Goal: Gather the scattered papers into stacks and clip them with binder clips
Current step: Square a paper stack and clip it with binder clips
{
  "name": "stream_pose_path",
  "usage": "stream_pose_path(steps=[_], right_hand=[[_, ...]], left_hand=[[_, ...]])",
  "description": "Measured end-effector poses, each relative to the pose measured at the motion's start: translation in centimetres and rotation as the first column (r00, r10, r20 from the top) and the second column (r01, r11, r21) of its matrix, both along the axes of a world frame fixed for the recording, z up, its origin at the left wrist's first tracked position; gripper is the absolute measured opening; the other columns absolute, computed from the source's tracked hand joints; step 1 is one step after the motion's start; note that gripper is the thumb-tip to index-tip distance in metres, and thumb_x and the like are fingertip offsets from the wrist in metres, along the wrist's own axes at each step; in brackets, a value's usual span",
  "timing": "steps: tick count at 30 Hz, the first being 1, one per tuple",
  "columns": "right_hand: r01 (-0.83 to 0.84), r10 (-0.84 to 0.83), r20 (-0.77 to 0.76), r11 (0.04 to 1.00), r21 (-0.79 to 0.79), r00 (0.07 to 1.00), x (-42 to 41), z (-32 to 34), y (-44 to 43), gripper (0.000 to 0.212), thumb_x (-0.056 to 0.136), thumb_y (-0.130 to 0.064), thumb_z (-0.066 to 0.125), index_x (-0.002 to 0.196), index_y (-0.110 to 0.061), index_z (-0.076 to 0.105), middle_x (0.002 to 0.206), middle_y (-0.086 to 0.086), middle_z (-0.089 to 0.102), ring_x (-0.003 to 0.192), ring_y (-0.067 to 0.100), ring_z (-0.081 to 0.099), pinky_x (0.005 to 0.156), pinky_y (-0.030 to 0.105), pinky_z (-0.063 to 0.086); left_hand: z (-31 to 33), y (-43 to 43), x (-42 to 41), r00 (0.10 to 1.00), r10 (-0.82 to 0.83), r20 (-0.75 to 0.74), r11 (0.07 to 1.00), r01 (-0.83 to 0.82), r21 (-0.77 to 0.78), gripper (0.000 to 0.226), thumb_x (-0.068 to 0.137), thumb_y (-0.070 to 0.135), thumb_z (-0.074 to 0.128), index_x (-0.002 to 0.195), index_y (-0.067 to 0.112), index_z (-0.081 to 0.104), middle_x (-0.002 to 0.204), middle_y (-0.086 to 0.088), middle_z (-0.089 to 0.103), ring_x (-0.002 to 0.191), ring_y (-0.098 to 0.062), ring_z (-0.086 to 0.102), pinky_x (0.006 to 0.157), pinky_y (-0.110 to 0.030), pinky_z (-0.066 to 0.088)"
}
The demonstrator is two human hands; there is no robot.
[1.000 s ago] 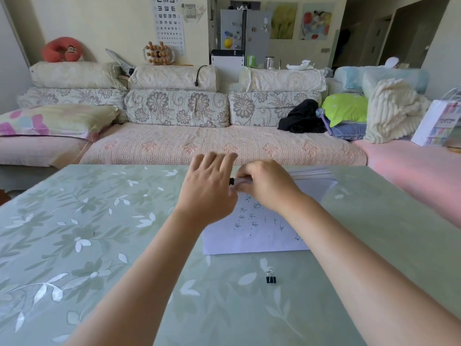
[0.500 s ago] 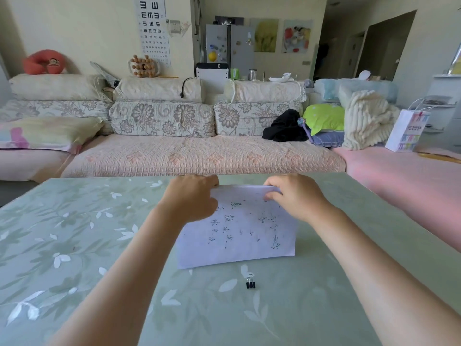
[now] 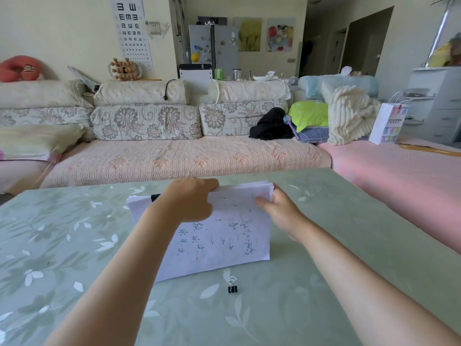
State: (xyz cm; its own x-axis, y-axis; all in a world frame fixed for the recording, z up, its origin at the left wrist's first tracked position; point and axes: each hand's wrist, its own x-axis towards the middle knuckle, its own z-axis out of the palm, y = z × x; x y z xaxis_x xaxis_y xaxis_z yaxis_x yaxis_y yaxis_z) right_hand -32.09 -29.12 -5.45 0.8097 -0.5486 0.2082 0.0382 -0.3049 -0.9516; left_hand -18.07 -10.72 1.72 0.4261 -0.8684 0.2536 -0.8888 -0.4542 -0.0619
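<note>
- The stack of papers point(image 3: 224, 233) stands near the middle of the table point(image 3: 74, 245), lifted at its top edge and leaning, with its lower edge down at the tabletop. The front sheet carries scattered handwritten marks.
- The left hand point(image 3: 192, 199) grips the top edge of the stack, left of its middle, with the fingers curled over the edge and the knuckles facing the camera.
- The right hand point(image 3: 280, 212) holds the upper right corner. The thumb lies flat on the front sheet, and the other fingers go behind the stack (out of sight there).
- A black clip point(image 3: 155, 197) sits on the top edge of the stack near the left corner, just beside the left wrist.
- A loose binder clip point(image 3: 232, 288) lies on the table, near the stack's lower edge and apart from it, on the camera's side.
- Beyond the table is a sofa point(image 3: 174, 158), and a white paper bag point(image 3: 388, 123) stands at the far right.
</note>
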Motion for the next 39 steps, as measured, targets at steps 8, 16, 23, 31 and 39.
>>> stream_pose_path(steps=[8, 16, 23, 31, 39], right_hand=[[-0.045, 0.020, 0.169, 0.988, 0.148, 0.985, 0.9, -0.6, 1.0, 0.023, 0.093, 0.004, 0.053, 0.104, -0.015, 0.053, 0.093, -0.003, 0.064, 0.082, 0.006, 0.062, 0.078, 0.027, 0.047], [-0.012, -0.003, 0.152, 0.995, 0.098, 0.988, 1.1, -0.5, 0.7, 0.031, 0.077, -0.015, 0.056, 0.106, -0.024, 0.054, 0.098, -0.002, 0.066, 0.092, 0.014, 0.062, 0.085, 0.036, 0.048], [0.524, -0.500, 0.158, 0.801, -0.290, 0.852, 0.2, -2.0, 1.4, 0.019, 0.081, -0.012, 0.057, 0.088, -0.018, 0.040, 0.079, -0.004, 0.044, 0.072, 0.020, 0.043, 0.061, 0.033, 0.033], [-0.417, 0.126, -0.616, 0.837, -0.355, 0.778, -1.5, -5.3, 5.2, 0.022, 0.079, -0.046, 0.070, 0.087, -0.026, 0.070, 0.080, -0.011, 0.066, 0.067, 0.002, 0.053, 0.069, 0.025, 0.048], [-0.456, 0.260, -0.612, 0.870, -0.188, 0.747, -0.8, -5.8, 5.8, 0.003, 0.078, -0.022, 0.077, 0.080, -0.019, 0.077, 0.086, -0.004, 0.076, 0.070, 0.004, 0.061, 0.063, 0.028, 0.050]], left_hand=[[-1.7, -5.3, -3.6, 0.962, -0.111, 0.248, 0.983, 0.143, -0.114, 0.030, 0.095, 0.041, 0.045, 0.114, 0.020, 0.051, 0.099, -0.002, 0.067, 0.089, -0.028, 0.063, 0.063, -0.030, 0.032], [-0.7, -5.8, -2.2, 0.991, -0.068, 0.111, 0.995, 0.075, -0.062, 0.039, 0.083, 0.060, 0.059, 0.102, 0.028, 0.049, 0.086, 0.006, 0.061, 0.089, -0.024, 0.062, 0.067, -0.028, 0.035], [-0.9, -5.8, -1.6, 0.994, -0.082, 0.066, 0.991, 0.089, -0.104, 0.032, 0.082, 0.055, 0.065, 0.086, 0.030, 0.046, 0.069, 0.009, 0.047, 0.075, -0.021, 0.050, 0.062, -0.028, 0.035], [-0.8, -5.6, -1.6, 0.991, -0.120, 0.057, 0.986, 0.125, -0.108, 0.014, 0.084, 0.039, 0.053, 0.089, 0.029, 0.044, 0.064, 0.010, 0.044, 0.069, -0.021, 0.048, 0.061, -0.027, 0.033], [-0.5, -5.0, -1.2, 0.987, -0.163, -0.004, 0.979, 0.162, -0.127, 0.013, 0.085, 0.030, 0.052, 0.097, 0.031, 0.057, 0.076, 0.003, 0.062, 0.070, -0.023, 0.051, 0.061, -0.028, 0.037]])
